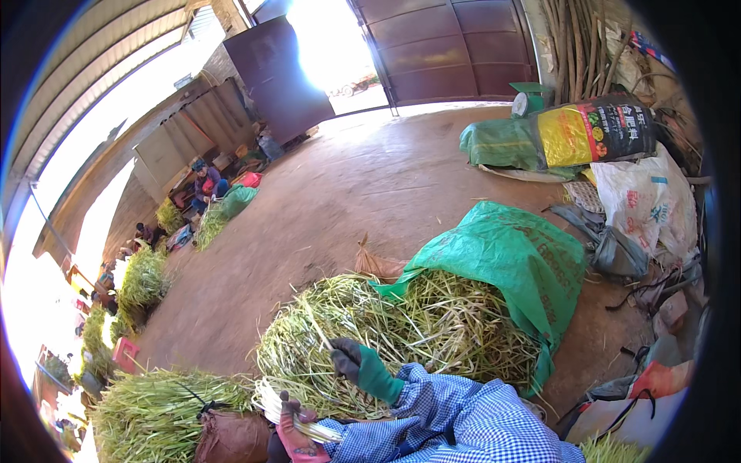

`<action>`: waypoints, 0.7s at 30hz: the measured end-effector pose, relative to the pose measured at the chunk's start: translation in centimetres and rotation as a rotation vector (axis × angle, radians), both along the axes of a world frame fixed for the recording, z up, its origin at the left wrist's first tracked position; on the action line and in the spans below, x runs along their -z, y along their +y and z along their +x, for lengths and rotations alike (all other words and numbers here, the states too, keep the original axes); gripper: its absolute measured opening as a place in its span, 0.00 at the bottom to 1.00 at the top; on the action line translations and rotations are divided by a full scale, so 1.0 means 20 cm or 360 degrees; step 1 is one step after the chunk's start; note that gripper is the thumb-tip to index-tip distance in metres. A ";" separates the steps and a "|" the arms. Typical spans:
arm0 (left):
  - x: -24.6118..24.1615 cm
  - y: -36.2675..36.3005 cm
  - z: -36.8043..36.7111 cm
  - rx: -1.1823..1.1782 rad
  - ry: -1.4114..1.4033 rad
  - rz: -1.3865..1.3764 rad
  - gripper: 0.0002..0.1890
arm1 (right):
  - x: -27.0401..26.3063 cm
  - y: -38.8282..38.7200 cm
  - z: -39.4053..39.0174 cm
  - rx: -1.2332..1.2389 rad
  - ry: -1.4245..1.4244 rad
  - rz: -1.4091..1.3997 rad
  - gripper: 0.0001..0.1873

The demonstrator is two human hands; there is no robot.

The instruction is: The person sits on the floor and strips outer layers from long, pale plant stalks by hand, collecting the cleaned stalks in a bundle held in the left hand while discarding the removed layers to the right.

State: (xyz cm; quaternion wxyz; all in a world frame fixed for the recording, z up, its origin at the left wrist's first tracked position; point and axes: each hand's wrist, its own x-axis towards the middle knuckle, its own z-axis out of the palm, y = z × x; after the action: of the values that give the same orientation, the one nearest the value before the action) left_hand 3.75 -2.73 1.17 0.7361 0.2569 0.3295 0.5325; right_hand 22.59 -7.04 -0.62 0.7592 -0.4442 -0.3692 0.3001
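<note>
My left hand (298, 431), in a pink glove with dark stains, is closed around a bundle of pale plant stalks (269, 402) near the bottom edge. Above and right of it is my right hand (362, 367), in a green glove with dark fingers. A thin pale stalk (315, 321) sticks up from its closed fingers. Behind my right hand lies a large heap of long green and yellowish stalks (341, 307), partly covered by a green woven sack (503, 243). Leafy green stalks (162, 411) lie left of my left hand, beside a reddish-brown cloth bundle (231, 437).
A pink plastic stool (124, 354) stands at left. Several people sit along the left side by green heaps; one person (208, 182) is near the wall cabinet. Filled sacks (579, 136), a green scale (527, 101) and wooden poles (579, 52) are at upper right.
</note>
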 end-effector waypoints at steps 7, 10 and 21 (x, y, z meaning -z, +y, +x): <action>-0.10 -0.07 0.01 0.0040 -0.0003 0.0054 0.18 | -0.18 -0.03 -0.09 -0.0180 0.0117 0.0187 0.16; -0.15 -0.11 0.03 -0.0050 0.0183 0.0113 0.19 | -0.14 -0.03 -0.13 -0.0265 0.0050 0.0030 0.16; -0.14 -0.07 0.08 -0.0235 0.0459 0.0086 0.19 | -0.03 0.00 -0.11 -0.0618 -0.0163 -0.0124 0.17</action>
State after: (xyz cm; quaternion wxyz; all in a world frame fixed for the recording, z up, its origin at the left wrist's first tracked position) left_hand 5.43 -4.18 4.07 0.6329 0.3254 0.4353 0.5514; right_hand 20.32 -7.03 0.01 0.6496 -0.4084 -0.4741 0.4319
